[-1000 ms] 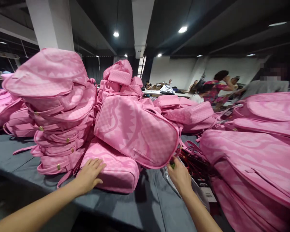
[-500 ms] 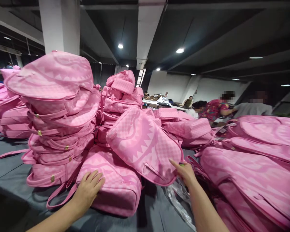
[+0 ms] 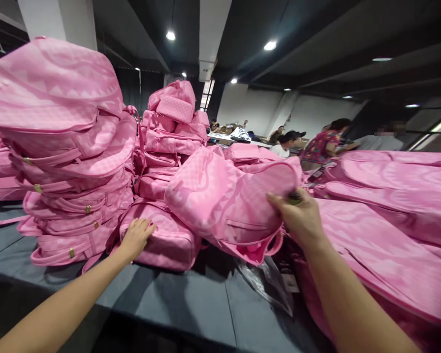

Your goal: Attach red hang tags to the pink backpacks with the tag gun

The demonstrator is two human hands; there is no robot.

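Spreads left grip (image 3: 135,239) on lower bag (image 3: 169,242). Curls right grip (image 3: 297,213) at edge of upper bag (image 3: 202,191), between grips; blurred, cannot tell if pinching. Probably light, soft, floppy; best held by piped rim near right grip.

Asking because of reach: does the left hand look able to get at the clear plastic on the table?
Probably yes: the left hand rests on the lower backpack, and the table's near side offers an open way to the plastic.

Top bkpk (image 3: 228,201) pink w/ checks & lighter zigzags, tabletop (image 3: 180,304) grey-blue, clasp (image 3: 71,253) gold
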